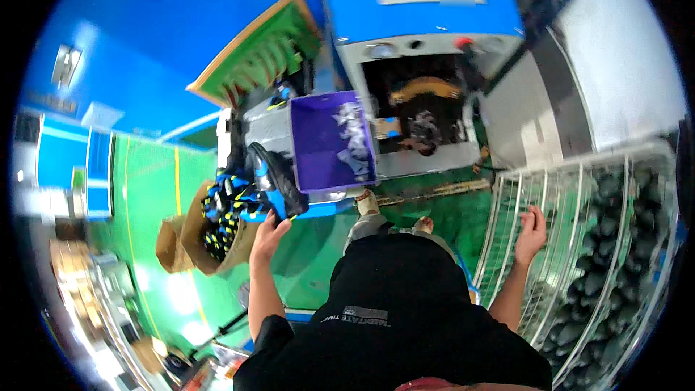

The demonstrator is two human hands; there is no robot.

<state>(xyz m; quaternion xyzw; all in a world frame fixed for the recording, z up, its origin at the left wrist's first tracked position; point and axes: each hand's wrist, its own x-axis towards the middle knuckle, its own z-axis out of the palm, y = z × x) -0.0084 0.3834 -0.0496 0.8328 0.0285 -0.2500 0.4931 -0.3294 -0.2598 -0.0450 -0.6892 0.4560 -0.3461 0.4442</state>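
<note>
At the left, my left hand (269, 236) is closed on the lower end of a black and blue shoe (278, 182). The shoe stands tilted above the hand, beside a purple bin (313, 148) with crumpled grey-white pieces (352, 137) along its right side. My right hand (532, 232) is raised on the right with loosely bent fingers and nothing visible in them. It is nearest to a white wire cage (507, 246) that holds many dark, rounded pieces (604, 275).
A blue machine (420, 18) with a screen and a dark opening stands ahead. Left of the purple bin is a green board with a wooden edge (253, 51). A brown carton (242, 250) packed with black, blue and yellow items sits on the green floor (148, 210).
</note>
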